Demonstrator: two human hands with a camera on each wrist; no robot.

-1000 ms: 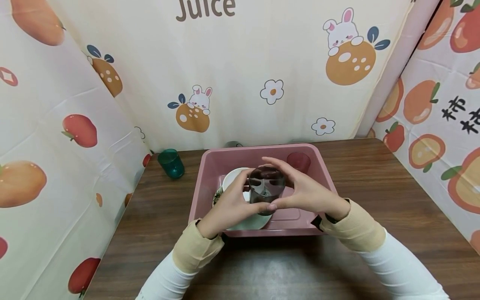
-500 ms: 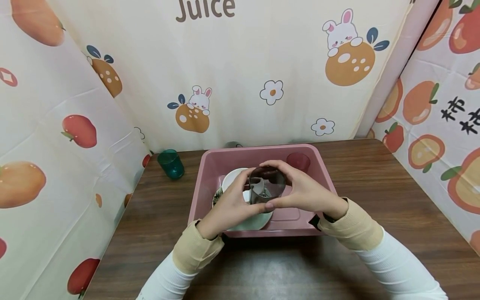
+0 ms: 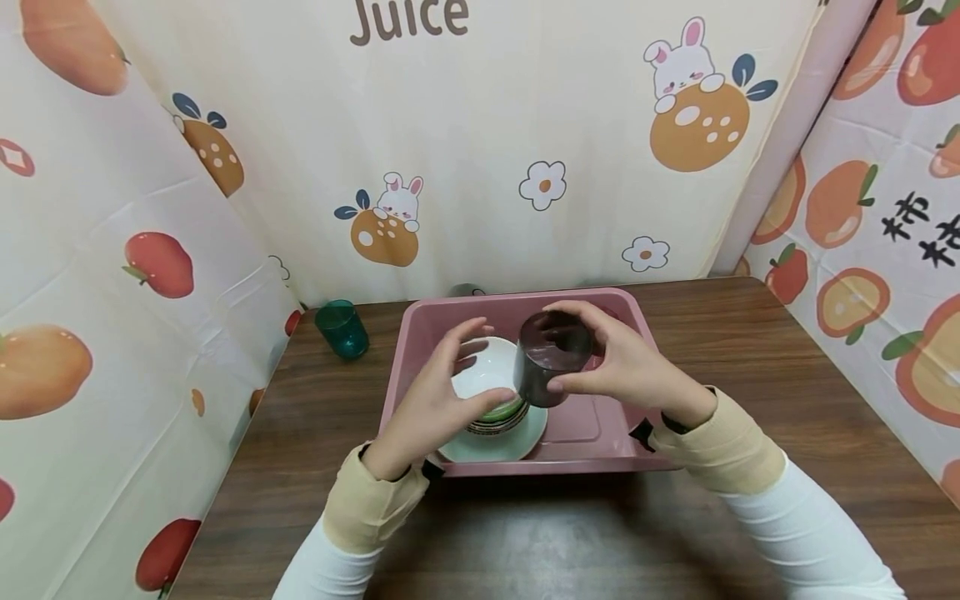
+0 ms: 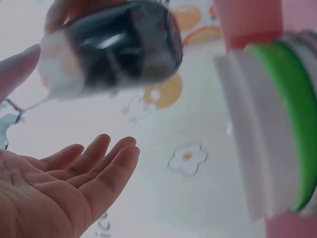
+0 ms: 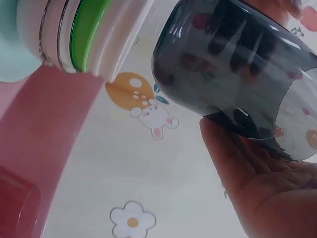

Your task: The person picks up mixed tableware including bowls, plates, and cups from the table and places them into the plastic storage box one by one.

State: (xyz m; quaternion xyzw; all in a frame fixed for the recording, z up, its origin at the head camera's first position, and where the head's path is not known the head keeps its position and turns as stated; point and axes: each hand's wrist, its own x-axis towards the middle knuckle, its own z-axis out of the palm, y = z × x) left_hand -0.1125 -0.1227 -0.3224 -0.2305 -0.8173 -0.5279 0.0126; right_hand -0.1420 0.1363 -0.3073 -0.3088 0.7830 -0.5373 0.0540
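Observation:
A dark, see-through drinking glass (image 3: pixel 553 358) is held by my right hand (image 3: pixel 626 367), its fingers and thumb curled round the side. In the right wrist view the glass (image 5: pixel 223 69) lies tilted over the palm. My left hand (image 3: pixel 435 396) is apart from the glass, fingers spread and gently bent, holding nothing; the left wrist view shows the same hand (image 4: pixel 69 183) with a gap below the glass. Just beyond the left hand, a stack of bowls (image 3: pixel 487 371), white on top with a green one under it, sits on a pale green plate (image 3: pixel 491 447).
A pink basin (image 3: pixel 517 468) on the wooden table (image 3: pixel 300 467) contains the bowls and plate. Inside its far right corner is a red cup (image 5: pixel 20 206), mostly hidden by the right hand in the head view. A teal glass (image 3: pixel 342 330) stands left of the basin.
Both hands held the dark glass before. The left hand has let go and moved left, uncovering the bowls, while the right hand has shifted the glass slightly right and up.

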